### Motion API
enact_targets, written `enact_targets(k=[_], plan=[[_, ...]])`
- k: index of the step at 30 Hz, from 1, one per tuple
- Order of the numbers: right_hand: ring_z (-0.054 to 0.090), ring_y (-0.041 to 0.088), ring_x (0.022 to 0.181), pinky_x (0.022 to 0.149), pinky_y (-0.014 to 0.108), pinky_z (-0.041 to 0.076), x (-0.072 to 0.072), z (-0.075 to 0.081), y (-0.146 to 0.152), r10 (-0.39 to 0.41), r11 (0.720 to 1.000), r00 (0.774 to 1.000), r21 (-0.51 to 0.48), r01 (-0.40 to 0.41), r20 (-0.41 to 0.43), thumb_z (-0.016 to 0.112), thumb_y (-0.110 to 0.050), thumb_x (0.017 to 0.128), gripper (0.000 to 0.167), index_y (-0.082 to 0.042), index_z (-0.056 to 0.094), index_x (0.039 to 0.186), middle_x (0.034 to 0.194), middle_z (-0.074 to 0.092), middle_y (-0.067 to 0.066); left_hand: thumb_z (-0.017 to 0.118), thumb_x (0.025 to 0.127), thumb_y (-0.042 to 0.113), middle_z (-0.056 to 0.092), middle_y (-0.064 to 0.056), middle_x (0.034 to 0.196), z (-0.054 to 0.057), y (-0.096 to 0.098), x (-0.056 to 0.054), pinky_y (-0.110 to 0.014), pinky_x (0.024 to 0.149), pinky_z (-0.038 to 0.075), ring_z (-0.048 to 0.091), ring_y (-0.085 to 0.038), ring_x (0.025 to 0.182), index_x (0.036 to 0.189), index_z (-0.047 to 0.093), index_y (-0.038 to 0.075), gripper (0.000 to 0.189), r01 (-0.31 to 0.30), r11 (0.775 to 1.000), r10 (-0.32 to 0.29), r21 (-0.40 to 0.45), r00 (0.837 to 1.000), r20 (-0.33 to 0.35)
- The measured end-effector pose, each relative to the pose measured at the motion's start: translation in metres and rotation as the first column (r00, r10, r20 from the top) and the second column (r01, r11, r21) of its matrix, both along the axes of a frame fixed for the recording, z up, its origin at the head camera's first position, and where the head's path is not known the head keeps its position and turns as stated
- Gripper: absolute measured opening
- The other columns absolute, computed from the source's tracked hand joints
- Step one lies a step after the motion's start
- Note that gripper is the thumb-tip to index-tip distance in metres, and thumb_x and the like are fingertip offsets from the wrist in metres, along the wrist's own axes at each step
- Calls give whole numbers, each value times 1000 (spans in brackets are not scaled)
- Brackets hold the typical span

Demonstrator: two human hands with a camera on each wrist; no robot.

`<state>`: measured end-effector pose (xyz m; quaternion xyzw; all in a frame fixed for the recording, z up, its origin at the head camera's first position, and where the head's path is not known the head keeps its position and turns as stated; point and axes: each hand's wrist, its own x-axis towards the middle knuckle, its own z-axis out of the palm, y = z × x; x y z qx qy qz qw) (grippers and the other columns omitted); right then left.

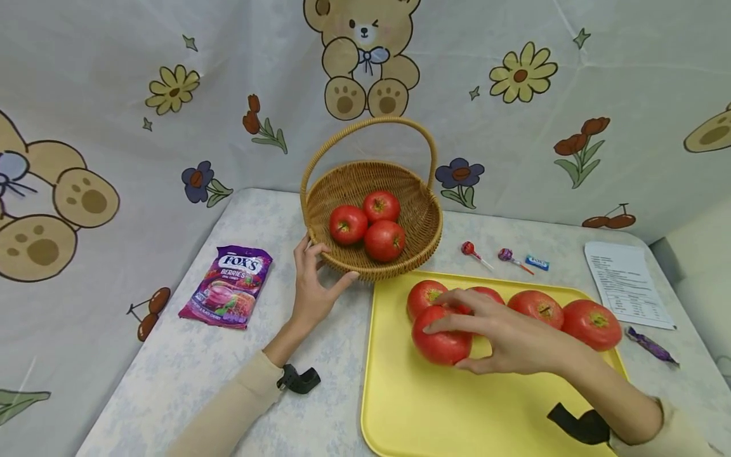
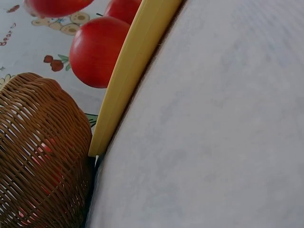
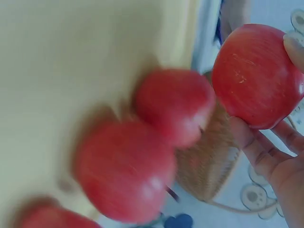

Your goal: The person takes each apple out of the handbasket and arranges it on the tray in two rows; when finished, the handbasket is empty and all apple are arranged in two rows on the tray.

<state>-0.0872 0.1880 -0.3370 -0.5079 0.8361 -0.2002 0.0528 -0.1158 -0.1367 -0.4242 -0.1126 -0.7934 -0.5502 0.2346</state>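
Candy bag [image 1: 225, 289] sits at left centre of the head view. Right of centre lie two lollipops [image 1: 468, 248] and a blue-wrapped sweet [image 1: 537, 262]; near the right edge are a printed sheet [image 1: 628, 282] and a purple-wrapped sweet [image 1: 651, 344]. Right of centre, the right hand [image 1: 505, 336] holds an apple [image 1: 438, 348] between thumb and fingers over the tray [image 1: 417, 406]. Hand and held fruit partly cover the row of four apples [image 1: 535, 309] along the tray's far side. At upper centre, the basket [image 1: 419, 212] bears three apples [image 1: 385, 242], its handle arching above. The left hand [image 1: 314, 289], thumb spread wide from the fingers, touches its lower-left rim.

The basket is tightly woven brown wicker, rounded and deep; the tray is smooth yellow, with a raised lip and rounded corners. The apples are glossy, red and squat. Behind hangs creased, pale cloth [image 1: 251, 38] printed with bears and flowers.
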Motion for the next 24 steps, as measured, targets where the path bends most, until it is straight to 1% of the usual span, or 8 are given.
enact_targets(k=[2, 5, 9, 13, 16, 20, 24], plan=[[46, 17, 120, 82, 34, 57, 9, -8, 2, 14, 1000, 1000, -2, -14, 14, 87, -30, 74, 70, -38, 52, 134, 136, 47, 0, 80, 78, 3, 17, -34, 150, 1, 0, 0, -61, 97, 44, 27, -51, 139, 119, 42, -6, 56, 4, 1000, -4, 1, 1000, 5], [47, 15, 116, 81, 32, 56, 18, -20, 6, 29, 1000, 999, -6, -29, 29, 87, -29, 74, 70, -37, 52, 134, 134, 48, 0, 80, 79, 4, 16, -33, 150, 1, 1, 0, -61, 97, 44, 27, -50, 140, 119, 42, -6, 56, 8, 1000, -8, 2, 1000, 9], [47, 14, 112, 80, 29, 56, 21, -32, 8, 15, 1000, 999, -7, -15, 40, 88, -27, 72, 71, -36, 54, 133, 132, 48, 1, 80, 79, 4, 17, -33, 150, 0, 1, 0, -59, 96, 46, 28, -50, 139, 119, 43, -7, 56, 3, 1000, -3, -3, 1000, -3], [46, 12, 112, 78, 26, 55, 21, -41, 7, -18, 999, 999, 43, 16, 48, 88, -28, 73, 68, -40, 54, 131, 133, 47, 0, 81, 80, 7, 19, -32, 148, 0, 0, -1, -59, 95, 46, 29, -50, 139, 118, 43, -6, 56, 0, 1000, 0, -11, 1000, -16], [46, 13, 112, 78, 26, 54, 22, -46, 5, -36, 996, 998, 83, 33, 43, 87, -30, 74, 66, -42, 55, 130, 133, 46, 0, 81, 80, 7, 19, -33, 148, -1, 0, -1, -59, 95, 46, 29, -50, 139, 119, 43, -6, 56, 3, 1000, -3, -11, 1000, -17], [46, 16, 113, 78, 28, 55, 23, -52, 0, -18, 997, 1000, 70, 19, -11, 87, -31, 73, 65, -41, 56, 130, 132, 47, 2, 81, 78, 1, 19, -36, 147, -1, 0, -1, -59, 96, 47, 25, -53, 139, 118, 43, -7, 56, 0, 1000, -1, -13, 1000, -18], [45, 16, 114, 79, 29, 55, 24, -56, -5, -1, 999, 998, 37, 4, -63, 87, -32, 72, 66, -38, 56, 130, 131, 47, 2, 81, 77, 1, 20, -36, 146, -1, 0, -2, -59, 96, 47, 25, -52, 140, 118, 43, -6, 56, -8, 1000, 8, -15, 1000, -19]])
